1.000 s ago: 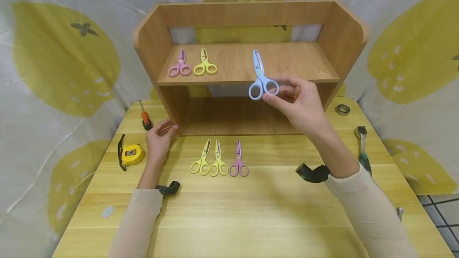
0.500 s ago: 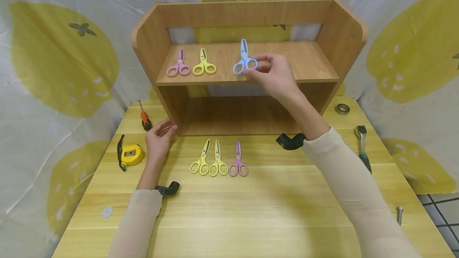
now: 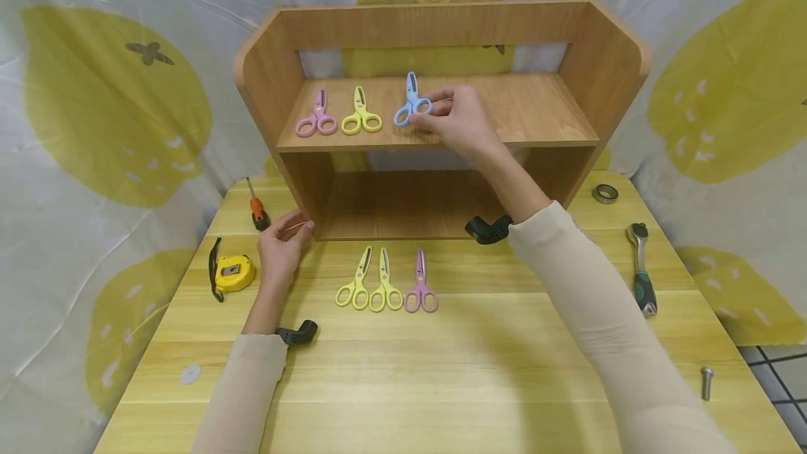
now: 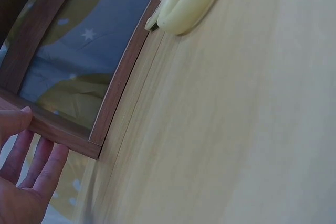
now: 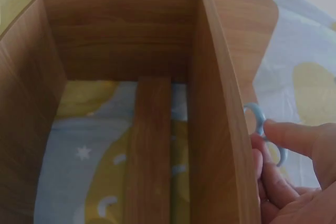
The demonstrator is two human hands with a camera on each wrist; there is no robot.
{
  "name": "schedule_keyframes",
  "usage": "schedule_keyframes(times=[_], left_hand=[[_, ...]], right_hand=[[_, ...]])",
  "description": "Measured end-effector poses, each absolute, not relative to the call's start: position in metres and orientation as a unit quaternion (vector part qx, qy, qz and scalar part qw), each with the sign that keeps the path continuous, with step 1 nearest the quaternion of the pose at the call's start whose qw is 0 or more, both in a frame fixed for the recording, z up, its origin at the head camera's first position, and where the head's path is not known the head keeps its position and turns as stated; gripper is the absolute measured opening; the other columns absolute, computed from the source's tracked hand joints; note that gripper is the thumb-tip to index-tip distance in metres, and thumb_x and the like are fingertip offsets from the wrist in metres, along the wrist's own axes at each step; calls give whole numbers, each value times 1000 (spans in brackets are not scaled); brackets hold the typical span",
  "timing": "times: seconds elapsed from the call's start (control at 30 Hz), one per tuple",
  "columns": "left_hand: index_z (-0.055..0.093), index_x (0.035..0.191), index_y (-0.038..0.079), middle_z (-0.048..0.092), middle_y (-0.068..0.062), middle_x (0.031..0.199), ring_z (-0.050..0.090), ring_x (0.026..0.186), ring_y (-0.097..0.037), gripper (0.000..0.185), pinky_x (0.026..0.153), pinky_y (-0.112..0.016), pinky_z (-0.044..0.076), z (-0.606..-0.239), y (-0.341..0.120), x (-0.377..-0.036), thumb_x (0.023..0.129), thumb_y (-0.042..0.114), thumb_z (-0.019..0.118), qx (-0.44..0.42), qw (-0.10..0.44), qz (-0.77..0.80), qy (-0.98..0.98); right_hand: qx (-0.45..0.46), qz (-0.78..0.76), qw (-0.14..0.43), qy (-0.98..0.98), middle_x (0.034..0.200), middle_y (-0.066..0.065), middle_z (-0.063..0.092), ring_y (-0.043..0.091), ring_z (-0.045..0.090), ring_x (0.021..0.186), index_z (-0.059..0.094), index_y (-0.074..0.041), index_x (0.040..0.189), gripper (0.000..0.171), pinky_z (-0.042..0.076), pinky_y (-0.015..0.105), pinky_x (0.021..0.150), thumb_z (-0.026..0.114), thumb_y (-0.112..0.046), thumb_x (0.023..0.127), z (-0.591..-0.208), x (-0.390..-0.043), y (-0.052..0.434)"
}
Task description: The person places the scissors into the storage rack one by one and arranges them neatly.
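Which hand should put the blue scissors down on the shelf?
Probably the right hand: it already pinches the blue scissors just over the shelf. The left hand rests at the shelf's bottom corner.

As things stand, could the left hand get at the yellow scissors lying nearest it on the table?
Probably yes. The left hand rests on the table by the shelf's lower left corner, holding nothing, and the yellow scissors lie just to its right on bare tabletop, with nothing between them.
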State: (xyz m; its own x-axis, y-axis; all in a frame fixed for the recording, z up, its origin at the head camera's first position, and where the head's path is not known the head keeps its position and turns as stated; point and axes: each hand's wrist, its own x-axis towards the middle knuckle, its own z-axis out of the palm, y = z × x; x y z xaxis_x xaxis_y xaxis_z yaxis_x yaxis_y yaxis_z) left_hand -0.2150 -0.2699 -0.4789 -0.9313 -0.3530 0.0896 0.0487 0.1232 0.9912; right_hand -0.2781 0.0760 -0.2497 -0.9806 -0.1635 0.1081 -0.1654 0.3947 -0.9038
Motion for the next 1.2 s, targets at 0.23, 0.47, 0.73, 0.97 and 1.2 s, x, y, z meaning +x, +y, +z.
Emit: schedule_keyframes(times=[0.23, 0.47, 0.73, 0.97, 1.2], left_hand=[[73, 128, 11, 74, -2, 115, 72, 99, -6, 39, 79, -15, 61, -479, -270, -216, 90, 15, 81, 106, 153, -649, -738], [73, 128, 10, 74, -3, 116, 72, 99, -6, 39, 80, -15, 61, -480, -269, -215, 90, 14, 81, 110, 155, -649, -737], [72, 129, 10, 74, -3, 117, 72, 99, -6, 40, 80, -15, 61, -480, -269, -215, 90, 12, 80, 112, 153, -654, -733], [73, 126, 9, 75, -3, 114, 72, 97, -6, 37, 80, -15, 61, -480, -268, -215, 90, 11, 81, 108, 160, -652, -733], [73, 127, 10, 75, -4, 115, 72, 99, -7, 38, 80, -15, 61, -482, -270, -215, 90, 13, 81, 104, 164, -646, -738]], right_hand=[[101, 532, -10, -840, 105, 8, 79, 11, 67, 89, 67, -5, 126, 42, 49, 22, 67, 81, -24, 91, -251, -285, 71], [116, 508, -7, -853, 105, 7, 75, 12, 65, 91, 68, -5, 125, 42, 51, 22, 69, 80, -27, 92, -254, -288, 70], [143, 442, 14, -886, 99, 3, 69, 13, 66, 84, 72, -7, 114, 32, 55, 23, 65, 78, -30, 92, -259, -289, 68], [152, 432, 8, -889, 106, 6, 69, 15, 65, 90, 70, -5, 120, 38, 55, 24, 69, 78, -30, 91, -258, -289, 68], [139, 462, 9, -876, 129, 7, 61, 18, 62, 112, 63, -8, 134, 54, 57, 28, 85, 80, -32, 89, -257, -283, 75]])
